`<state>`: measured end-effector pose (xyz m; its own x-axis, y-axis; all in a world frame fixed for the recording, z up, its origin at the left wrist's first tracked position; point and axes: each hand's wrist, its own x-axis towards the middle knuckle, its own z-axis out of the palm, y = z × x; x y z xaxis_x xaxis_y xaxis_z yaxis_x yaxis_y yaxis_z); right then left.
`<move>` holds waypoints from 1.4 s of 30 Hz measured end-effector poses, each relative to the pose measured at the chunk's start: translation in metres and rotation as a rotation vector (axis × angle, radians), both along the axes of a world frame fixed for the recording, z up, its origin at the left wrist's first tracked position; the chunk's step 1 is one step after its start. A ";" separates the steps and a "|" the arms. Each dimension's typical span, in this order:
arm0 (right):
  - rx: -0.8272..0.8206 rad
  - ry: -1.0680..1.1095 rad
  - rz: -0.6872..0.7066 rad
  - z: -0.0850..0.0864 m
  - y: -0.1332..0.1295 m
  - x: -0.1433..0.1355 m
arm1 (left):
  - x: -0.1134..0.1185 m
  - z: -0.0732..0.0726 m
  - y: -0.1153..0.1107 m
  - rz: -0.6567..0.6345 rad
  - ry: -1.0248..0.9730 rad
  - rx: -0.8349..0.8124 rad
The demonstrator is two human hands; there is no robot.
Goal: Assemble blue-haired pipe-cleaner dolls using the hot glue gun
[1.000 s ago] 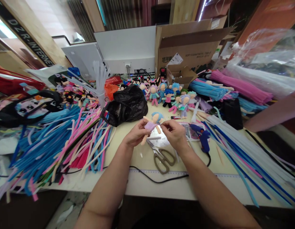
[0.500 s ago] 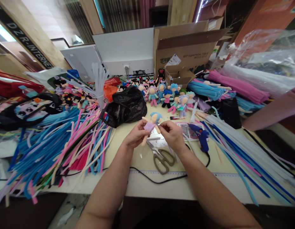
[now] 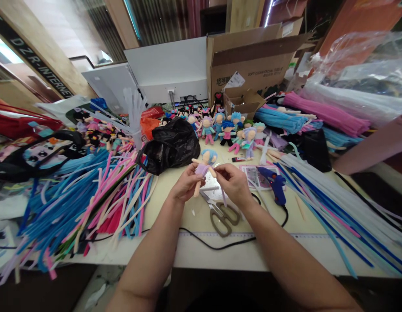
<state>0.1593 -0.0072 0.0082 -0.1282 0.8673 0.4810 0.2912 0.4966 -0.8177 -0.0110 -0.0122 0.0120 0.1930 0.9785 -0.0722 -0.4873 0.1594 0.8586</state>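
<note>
A small doll with blue hair, beige limbs and a lilac body is gripped by my left hand, thumb and fingers closed around its lower body. My right hand pinches a thin lilac pipe cleaner beside the doll's arm; its loose end hangs below the fingers. Under the hands lie scissors with olive handles, blades partly covered. To the right of my right hand, a blue glue gun rests on a pink-edged card.
Bundles of coloured pipe cleaners spread on the left, with white and blue ones on the right. Finished dolls stand behind, beside a black plastic bag. A black cord crosses the table's front; a cardboard box stands behind.
My right hand has turned slightly and moved a little along the doll's arm. More of the lilac pipe cleaner now hangs below it. The doll stays in my left hand, slightly more upright.
</note>
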 end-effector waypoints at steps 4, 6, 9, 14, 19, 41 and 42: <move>0.036 0.000 0.025 0.005 -0.002 -0.001 | -0.001 -0.005 0.002 -0.010 -0.062 -0.007; 0.038 -0.003 0.027 0.007 -0.004 -0.001 | -0.001 -0.008 0.003 -0.016 -0.085 -0.012; 0.026 0.008 0.028 0.008 -0.005 -0.002 | 0.000 -0.012 0.005 -0.013 -0.112 -0.023; -0.012 0.040 0.030 0.008 -0.006 -0.004 | 0.005 -0.012 0.004 0.003 -0.164 -0.047; -0.033 0.035 0.015 0.015 -0.010 -0.004 | 0.009 -0.011 0.003 0.024 -0.223 -0.095; 0.034 -0.070 -0.037 0.022 -0.016 -0.006 | 0.014 -0.010 -0.002 0.113 -0.091 -0.101; 0.033 -0.074 -0.036 0.022 -0.016 -0.006 | 0.015 -0.009 -0.002 0.118 -0.091 -0.097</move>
